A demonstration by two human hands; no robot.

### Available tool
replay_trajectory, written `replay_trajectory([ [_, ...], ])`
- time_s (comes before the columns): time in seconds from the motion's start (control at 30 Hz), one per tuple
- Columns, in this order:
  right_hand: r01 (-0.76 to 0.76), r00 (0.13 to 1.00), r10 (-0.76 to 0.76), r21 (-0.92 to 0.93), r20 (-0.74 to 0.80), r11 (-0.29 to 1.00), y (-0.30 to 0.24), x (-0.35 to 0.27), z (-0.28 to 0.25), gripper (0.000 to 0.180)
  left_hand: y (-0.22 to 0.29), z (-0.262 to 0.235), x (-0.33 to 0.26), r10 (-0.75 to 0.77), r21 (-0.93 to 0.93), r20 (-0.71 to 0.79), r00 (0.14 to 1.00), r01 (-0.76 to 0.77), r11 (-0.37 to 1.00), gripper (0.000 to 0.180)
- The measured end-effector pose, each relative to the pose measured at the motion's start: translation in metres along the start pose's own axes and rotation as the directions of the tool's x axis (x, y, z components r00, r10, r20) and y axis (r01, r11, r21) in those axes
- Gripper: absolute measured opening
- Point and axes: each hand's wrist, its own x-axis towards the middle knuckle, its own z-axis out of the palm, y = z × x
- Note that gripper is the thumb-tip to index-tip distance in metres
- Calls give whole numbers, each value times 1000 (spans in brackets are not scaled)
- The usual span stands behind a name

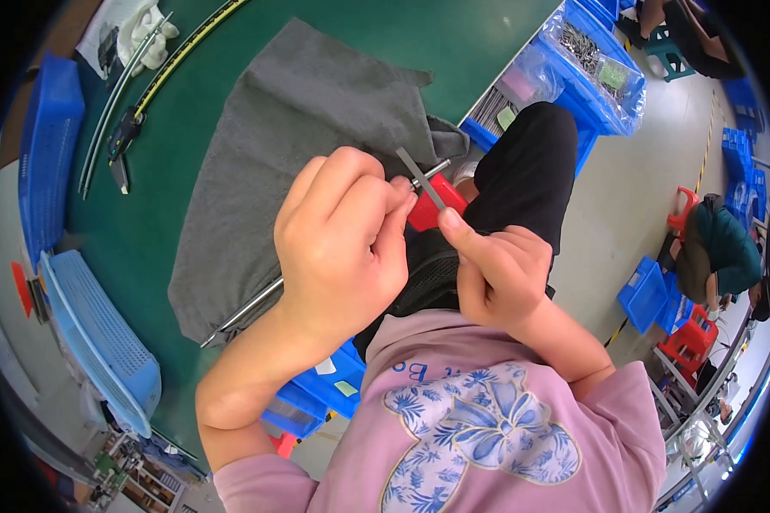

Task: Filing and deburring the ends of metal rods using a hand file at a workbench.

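My left hand (342, 222) is closed round a thin shiny metal rod (246, 309), which slants from lower left to upper right and pokes out on both sides of the fist. Between the thumb and fingers of my right hand (505, 269) is a flat grey strip, which looks like a small file (421, 180). The strip crosses the rod near its upper right end; whether they touch, I cannot tell. Under the rod and my left hand, a grey cloth (291, 103) is spread on the green table (385, 34).
Left on the table lie a long caliper (125, 137), slim metal rods (103, 128) and a white glove (145, 38). Blue baskets (103, 333) line the left edge. Blue bins of metal parts (603, 94) stand at upper right. A red stool (436, 205) shows below my hands; another person (727, 248) sits far right.
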Motion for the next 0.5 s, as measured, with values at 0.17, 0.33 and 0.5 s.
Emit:
replay_trajectory([
  [0.17, 16, 999, -15, 3, -41, 1000, -2, 15, 6, 46, -2, 1, 1, 25, 3, -11, 1000, -25, 1000, 20],
  [0.33, -40, 998, 41, -19, 51, 999, -13, 21, -13, 46, -2, 1, 2, 53, 18, 2, 999, -53, 998, 20],
  [0.5, -56, 997, 58, -54, 52, 997, -11, 7, -9, 48, -2, 2, 1, 31, 7, -17, 999, -30, 1000, 20],
])
